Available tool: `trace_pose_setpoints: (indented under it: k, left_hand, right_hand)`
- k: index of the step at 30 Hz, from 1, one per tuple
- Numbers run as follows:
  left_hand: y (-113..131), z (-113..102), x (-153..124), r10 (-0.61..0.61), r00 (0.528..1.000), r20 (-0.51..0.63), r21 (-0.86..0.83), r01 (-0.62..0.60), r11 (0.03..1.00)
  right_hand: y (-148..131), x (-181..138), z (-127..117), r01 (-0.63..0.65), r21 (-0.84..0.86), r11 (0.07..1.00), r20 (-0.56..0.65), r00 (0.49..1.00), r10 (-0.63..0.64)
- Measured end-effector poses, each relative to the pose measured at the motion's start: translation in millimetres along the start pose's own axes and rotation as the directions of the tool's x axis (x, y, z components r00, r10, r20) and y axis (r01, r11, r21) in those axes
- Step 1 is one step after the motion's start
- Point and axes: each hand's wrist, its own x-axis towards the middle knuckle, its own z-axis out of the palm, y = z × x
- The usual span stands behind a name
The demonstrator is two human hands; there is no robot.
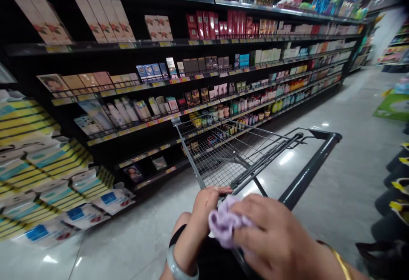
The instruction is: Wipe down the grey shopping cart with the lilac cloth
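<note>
A lilac cloth (225, 222) is bunched in my right hand (271, 229), whose fingers close around it. Just left of the cloth, my left hand (207, 199) holds the near rim of a grey wire shopping cart (220, 163); its fingers lie over the metal and its thumb side is partly hidden. The cart's dark handle bar (311, 171) slants away to the right, its lower end covered by my right hand. Through the mesh of the basket I see the floor and shelves.
Long black shelves (159, 120) of boxed and bottled goods run along the left into the distance. Stacked yellow-and-white packs (41, 169) stand at the near left. Shiny grey floor (345, 144) stretches down the aisle. Dark containers with yellow tops (394, 212) line the right edge.
</note>
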Motion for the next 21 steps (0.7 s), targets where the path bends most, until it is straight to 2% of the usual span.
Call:
trace_pose_setpoints:
  k: [2,4,7,10,13,16,18,20,21]
  left_hand:
    - [-1.7,5.5,4.7,-0.019,0.999,-0.028,-0.015,0.019,1.0]
    - [-5.2,10.5,9.1,-0.017,0.999,-0.039,-0.04,0.016,0.999]
    - [-8.5,13.2,11.6,0.024,0.999,-0.028,-0.125,-0.027,0.992]
    - [-6.1,10.9,9.2,0.021,0.999,-0.033,-0.153,-0.026,0.988]
    - [-1.3,8.8,6.1,0.008,0.999,-0.033,-0.153,-0.013,0.988]
    - [2.0,8.9,6.0,0.011,0.999,-0.052,-0.148,-0.019,0.989]
    - [3.3,8.9,7.3,0.007,0.999,-0.05,-0.12,-0.013,0.993]
    - [4.6,7.4,7.7,0.005,1.0,-0.018,-0.081,-0.007,0.997]
    - [5.0,6.0,7.0,0.007,1.0,0.002,-0.064,-0.007,0.998]
  right_hand:
    - [8.3,-2.8,4.2,-0.15,-0.042,0.988,-0.031,0.988,0.148]
    - [7.3,-7.4,9.6,-0.206,0.014,0.979,-0.079,0.975,0.206]
    - [-7.6,-17.4,16.1,-0.142,0.134,0.981,-0.061,0.987,0.151]
    - [-18.7,-24.2,13.5,-0.092,0.108,0.99,0.053,0.995,0.087]
    - [-14.7,-23.1,-0.3,-0.041,0.04,0.998,-0.006,0.999,0.042]
    - [-9.2,-20.0,-10.8,-0.152,-0.014,0.988,-0.13,0.98,0.149]
    - [-11.2,-19.8,-7.8,-0.153,-0.003,0.988,-0.081,0.985,0.153]
    - [-16.9,-19.4,3.1,-0.084,0.006,0.996,-0.007,0.996,0.084]
    - [-20.0,-18.3,10.2,-0.047,-0.008,0.999,-0.015,0.999,0.047]
